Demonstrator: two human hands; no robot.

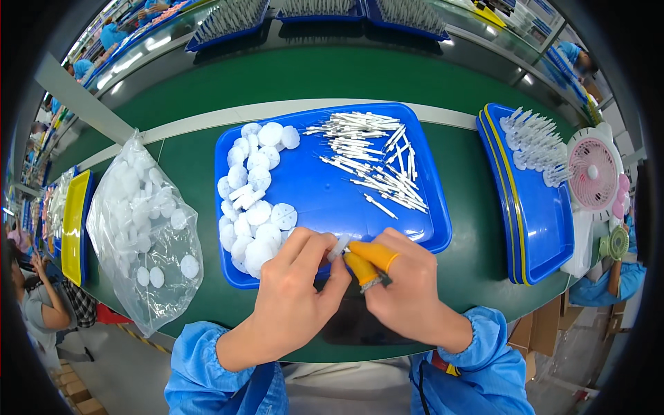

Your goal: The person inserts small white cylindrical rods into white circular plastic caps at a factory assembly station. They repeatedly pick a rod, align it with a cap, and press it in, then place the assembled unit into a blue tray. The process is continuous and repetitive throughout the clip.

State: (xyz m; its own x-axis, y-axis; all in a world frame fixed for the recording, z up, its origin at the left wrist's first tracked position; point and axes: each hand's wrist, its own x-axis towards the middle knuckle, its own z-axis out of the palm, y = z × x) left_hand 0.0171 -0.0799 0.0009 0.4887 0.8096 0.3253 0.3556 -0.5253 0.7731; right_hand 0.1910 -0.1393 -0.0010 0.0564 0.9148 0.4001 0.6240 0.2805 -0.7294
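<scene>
My left hand (294,287) is closed at the near edge of a blue tray (311,200). Between its thumb and index finger is a small white plastic disc (339,247), tilted on edge. My right hand (408,280) meets it from the right, with yellow finger covers (373,254) on its thumb and index finger. Those fingertips are pinched against the disc, and what they grip is hidden. Round white plastic discs (259,214) are heaped along the tray's left side. Thin white sticks (373,176) with fine dark ends lie in a loose pile at its far right.
Left of the tray lies a clear plastic bag (142,228) of white discs, beside a yellow tray (75,228). Stacked blue trays (536,228) on the right carry upright white pieces (532,142). A pink fan (593,173) stands beyond. More filled trays (228,24) line the far side.
</scene>
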